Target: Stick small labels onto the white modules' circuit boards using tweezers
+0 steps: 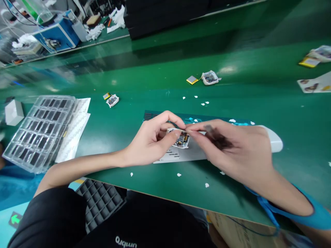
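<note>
Between thumb and fingers, my left hand [152, 139] grips a small white casing with a circuit board [182, 139] showing inside it. The fingertips of my right hand [230, 144] are pinched together at the casing's upper right corner. Whatever lies in that pinch, if anything, is too small or hidden to name. A dark grey tip, blurred, shows behind my right fingers. Beneath both hands lies a white printed sheet [168, 157] on a teal patterned strip [155, 115]. A blue strap [305, 206] is around my right wrist.
Two more board casings [210, 78] [112, 100] with yellow-edged batteries lie farther back; another casing [320, 54] is at far right. Stacked clear trays [38, 131] stand at left beside printed sheets [74, 131]. Small white stickers [179, 175] dot the green table [116, 131]. A blue machine [58, 32] stands behind.
</note>
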### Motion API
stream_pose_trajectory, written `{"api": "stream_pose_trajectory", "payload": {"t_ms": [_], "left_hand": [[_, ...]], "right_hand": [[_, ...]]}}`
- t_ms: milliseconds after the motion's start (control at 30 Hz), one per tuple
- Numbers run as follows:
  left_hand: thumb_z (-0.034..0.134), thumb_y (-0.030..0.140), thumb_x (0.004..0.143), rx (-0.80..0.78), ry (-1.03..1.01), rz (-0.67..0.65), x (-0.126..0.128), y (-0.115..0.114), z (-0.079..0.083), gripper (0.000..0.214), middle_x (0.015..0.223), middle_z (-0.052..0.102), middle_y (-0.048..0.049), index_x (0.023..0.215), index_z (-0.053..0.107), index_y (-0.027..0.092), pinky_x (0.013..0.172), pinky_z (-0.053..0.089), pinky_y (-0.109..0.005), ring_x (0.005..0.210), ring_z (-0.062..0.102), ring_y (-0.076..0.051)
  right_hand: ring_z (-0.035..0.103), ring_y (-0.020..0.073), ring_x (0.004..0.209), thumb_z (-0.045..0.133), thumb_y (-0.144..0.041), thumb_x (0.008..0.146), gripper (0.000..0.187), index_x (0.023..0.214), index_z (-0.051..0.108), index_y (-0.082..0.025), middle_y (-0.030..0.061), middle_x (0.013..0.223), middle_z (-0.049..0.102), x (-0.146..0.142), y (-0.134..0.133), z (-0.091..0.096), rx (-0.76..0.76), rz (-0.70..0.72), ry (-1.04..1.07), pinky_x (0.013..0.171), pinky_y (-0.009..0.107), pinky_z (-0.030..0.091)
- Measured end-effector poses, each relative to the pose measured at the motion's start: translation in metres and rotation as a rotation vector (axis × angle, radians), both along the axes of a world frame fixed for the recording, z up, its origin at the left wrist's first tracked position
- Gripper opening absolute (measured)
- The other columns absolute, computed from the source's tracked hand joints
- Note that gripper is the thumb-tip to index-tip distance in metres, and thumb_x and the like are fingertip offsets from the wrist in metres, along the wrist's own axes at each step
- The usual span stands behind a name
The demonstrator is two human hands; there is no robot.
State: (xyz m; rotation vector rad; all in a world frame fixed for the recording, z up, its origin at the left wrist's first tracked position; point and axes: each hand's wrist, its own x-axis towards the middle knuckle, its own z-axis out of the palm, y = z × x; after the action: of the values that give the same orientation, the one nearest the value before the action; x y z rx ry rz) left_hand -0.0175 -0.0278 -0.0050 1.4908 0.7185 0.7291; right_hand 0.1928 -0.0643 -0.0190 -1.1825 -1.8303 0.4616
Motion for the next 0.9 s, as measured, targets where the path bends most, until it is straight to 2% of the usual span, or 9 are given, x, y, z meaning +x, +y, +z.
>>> {"api": "stream_pose_trajectory", "payload": {"t_ms": [100, 200, 600, 733, 833, 900], "left_hand": [[0.060, 0.023, 0.101, -0.027, 0.018, 0.019, 0.000, 0.000, 0.000, 0.007, 0.069, 0.057, 0.0048, 0.102, 0.054, 0.019, 0.044, 0.031, -0.021, 0.047, 0.039, -0.004], [0.063, 0.024, 0.098, -0.039, 0.046, 0.033, 0.001, -0.001, 0.000, 0.011, 0.066, 0.056, 0.0057, 0.100, 0.054, 0.020, 0.043, 0.030, -0.020, 0.046, 0.038, -0.004], [0.063, 0.016, 0.090, 0.000, 0.119, 0.077, 0.004, 0.000, 0.000, 0.006, 0.070, 0.060, 0.0029, 0.092, 0.057, 0.017, 0.045, 0.030, -0.020, 0.051, 0.043, -0.005], [0.065, 0.021, 0.092, -0.040, 0.077, 0.078, 0.005, 0.001, -0.005, 0.009, 0.067, 0.057, 0.0039, 0.091, 0.057, 0.018, 0.044, 0.028, -0.020, 0.049, 0.042, -0.005], [0.067, 0.023, 0.092, -0.043, 0.035, 0.090, 0.005, 0.000, -0.009, 0.014, 0.067, 0.056, 0.0038, 0.088, 0.055, 0.018, 0.044, 0.029, -0.019, 0.050, 0.042, -0.004], [0.067, 0.023, 0.092, -0.029, 0.008, 0.094, 0.006, 0.000, -0.010, 0.014, 0.068, 0.056, 0.0038, 0.087, 0.055, 0.019, 0.044, 0.030, -0.019, 0.050, 0.043, -0.004]], "right_hand": [[0.058, 0.0100, 0.045, 0.064, -0.017, 0.103, 0.016, 0.106, 0.074, -0.030, -0.0048, 0.077, 0.078, 0.002, -0.001, 0.000, 0.137, 0.043, -0.142, 0.043, 0.027, 0.042], [0.057, 0.0098, 0.042, 0.062, -0.017, 0.104, 0.017, 0.109, 0.073, -0.030, -0.0061, 0.075, 0.078, 0.003, 0.000, 0.001, 0.205, 0.057, -0.208, 0.042, 0.026, 0.042], [0.060, 0.0137, 0.043, 0.060, -0.015, 0.105, 0.017, 0.106, 0.069, -0.029, -0.0058, 0.067, 0.073, 0.002, -0.004, -0.002, 0.233, 0.055, -0.322, 0.044, 0.028, 0.045], [0.069, 0.0156, 0.052, 0.058, -0.011, 0.105, 0.024, 0.112, 0.072, -0.029, -0.0029, 0.086, 0.082, 0.001, -0.006, -0.005, 0.304, 0.053, -0.361, 0.049, 0.029, 0.050], [0.070, 0.0150, 0.054, 0.059, -0.012, 0.104, 0.025, 0.111, 0.073, -0.031, -0.0040, 0.087, 0.082, 0.001, -0.007, -0.005, 0.252, 0.044, -0.296, 0.049, 0.028, 0.051], [0.065, 0.0135, 0.048, 0.061, -0.017, 0.106, 0.019, 0.108, 0.074, -0.032, -0.0052, 0.078, 0.079, 0.000, -0.007, -0.002, 0.107, 0.016, -0.183, 0.047, 0.028, 0.049]]}}
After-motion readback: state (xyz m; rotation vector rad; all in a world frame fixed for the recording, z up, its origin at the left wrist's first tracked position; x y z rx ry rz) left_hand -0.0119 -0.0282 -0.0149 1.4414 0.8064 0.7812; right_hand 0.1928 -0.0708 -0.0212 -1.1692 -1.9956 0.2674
